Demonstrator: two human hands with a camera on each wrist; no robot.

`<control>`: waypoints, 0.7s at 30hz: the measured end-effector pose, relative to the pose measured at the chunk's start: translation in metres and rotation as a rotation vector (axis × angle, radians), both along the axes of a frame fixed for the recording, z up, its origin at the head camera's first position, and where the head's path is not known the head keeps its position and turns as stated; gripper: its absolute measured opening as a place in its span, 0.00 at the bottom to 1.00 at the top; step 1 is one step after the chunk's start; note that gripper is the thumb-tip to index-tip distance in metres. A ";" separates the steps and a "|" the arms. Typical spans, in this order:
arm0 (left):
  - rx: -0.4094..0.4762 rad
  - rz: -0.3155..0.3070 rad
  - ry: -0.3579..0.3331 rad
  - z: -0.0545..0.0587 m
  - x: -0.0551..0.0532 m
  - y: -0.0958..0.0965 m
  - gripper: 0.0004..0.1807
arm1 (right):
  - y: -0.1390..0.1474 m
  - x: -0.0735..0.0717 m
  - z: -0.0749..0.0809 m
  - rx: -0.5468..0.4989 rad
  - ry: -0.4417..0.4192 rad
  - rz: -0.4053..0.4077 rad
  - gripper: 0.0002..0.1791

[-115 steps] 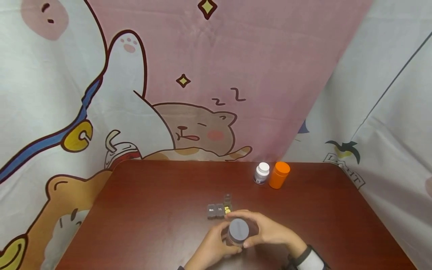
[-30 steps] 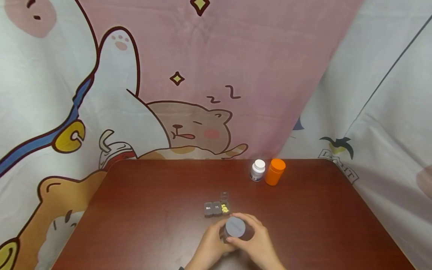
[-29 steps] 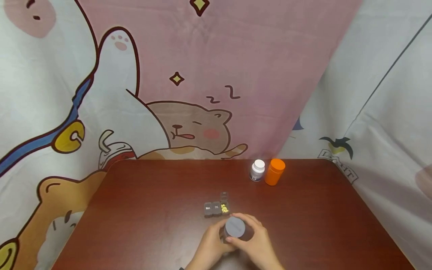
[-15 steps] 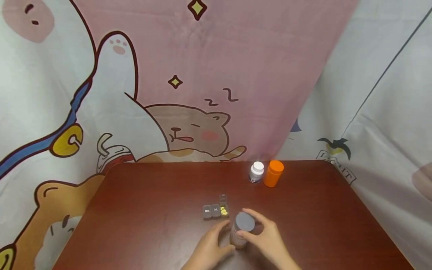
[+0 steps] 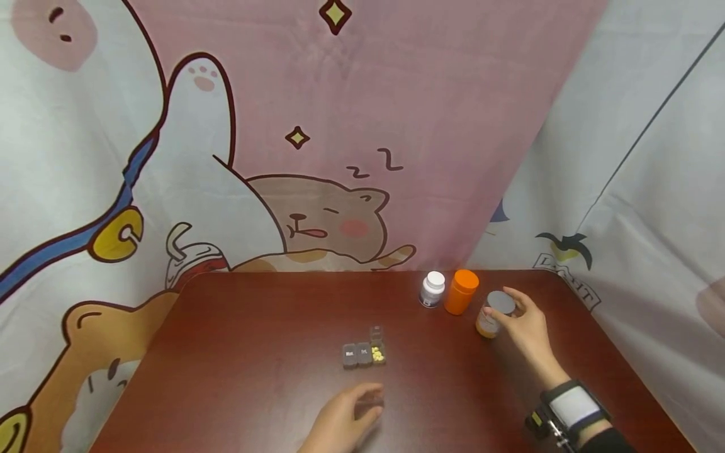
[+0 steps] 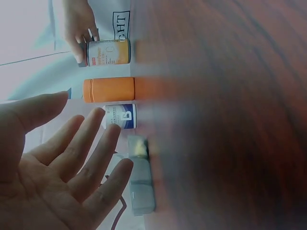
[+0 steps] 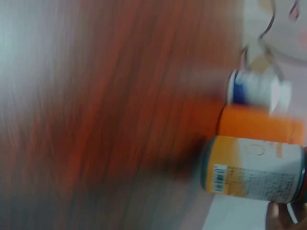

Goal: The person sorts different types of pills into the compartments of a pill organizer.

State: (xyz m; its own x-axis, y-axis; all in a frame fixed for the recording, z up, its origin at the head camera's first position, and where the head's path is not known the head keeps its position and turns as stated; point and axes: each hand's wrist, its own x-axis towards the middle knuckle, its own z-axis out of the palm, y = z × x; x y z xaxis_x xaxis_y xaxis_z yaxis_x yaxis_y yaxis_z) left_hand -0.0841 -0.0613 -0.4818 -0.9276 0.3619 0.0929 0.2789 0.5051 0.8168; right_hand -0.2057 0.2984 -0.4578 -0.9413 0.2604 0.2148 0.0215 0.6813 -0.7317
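Observation:
In the head view my right hand (image 5: 527, 324) grips a pill bottle (image 5: 491, 321) by its grey lid, at the right of the table. The right wrist view shows its white and yellow label with a barcode; whether the base touches the table I cannot tell. My left hand (image 5: 342, 416) hovers near the table's front with fingers loosely bent and nothing in them. Beyond it lies a grey pill organizer (image 5: 357, 355), its right compartment uncovered with yellow pills (image 5: 377, 354) inside. The left wrist view shows the left fingers (image 6: 98, 165) spread apart.
A white bottle (image 5: 433, 289) and an orange bottle (image 5: 461, 292) stand side by side at the table's back, just left of the held bottle. Behind the brown table (image 5: 255, 333) hangs a printed cloth (image 5: 453, 126).
The right hand has carried the pill bottle from the table's front to the back right. The left hand has let go of it and stays near the front. The organizer has not moved.

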 end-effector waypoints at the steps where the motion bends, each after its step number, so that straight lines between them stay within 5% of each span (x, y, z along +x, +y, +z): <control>1: -0.012 0.002 0.002 0.000 0.001 0.000 0.17 | 0.004 -0.004 -0.002 0.011 0.011 -0.005 0.40; 13: -0.162 0.094 0.064 0.007 -0.006 -0.008 0.15 | 0.015 -0.014 -0.001 0.082 0.036 0.046 0.37; 21: -0.347 0.256 0.229 -0.002 -0.027 -0.029 0.15 | -0.012 0.007 0.023 0.271 0.300 0.117 0.26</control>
